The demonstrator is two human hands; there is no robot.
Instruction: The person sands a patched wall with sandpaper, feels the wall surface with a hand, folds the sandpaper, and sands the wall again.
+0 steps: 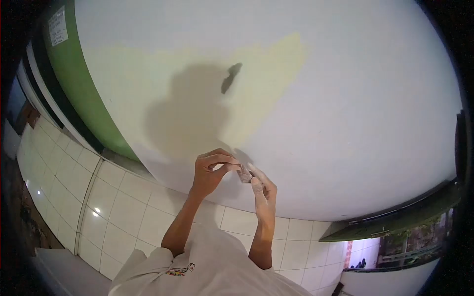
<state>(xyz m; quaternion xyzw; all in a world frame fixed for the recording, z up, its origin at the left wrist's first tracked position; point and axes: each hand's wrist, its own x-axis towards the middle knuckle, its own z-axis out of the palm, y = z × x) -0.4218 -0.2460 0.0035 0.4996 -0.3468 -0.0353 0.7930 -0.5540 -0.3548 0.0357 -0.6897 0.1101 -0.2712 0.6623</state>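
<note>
A small flat greyish-brown piece (244,174), maybe folded sandpaper, is held between my two hands in front of the wall (345,118). My left hand (213,170) pinches its upper left edge between thumb and fingertips. On the other side, my right hand (262,186) grips it with the thumb in front and the fingers behind. Pale dust shows on the fingertips. Above the hands, the wall has a pale yellow patch (266,84) and a dark irregular mark (231,78). A shadow falls across the yellow area.
A green wall strip (94,93) with a paper sheet (58,27) stands at the left. White floor tiles (123,212) run along the wall's foot. At the lower right are a dark green door or panel (395,224) and a lit doorway (363,249).
</note>
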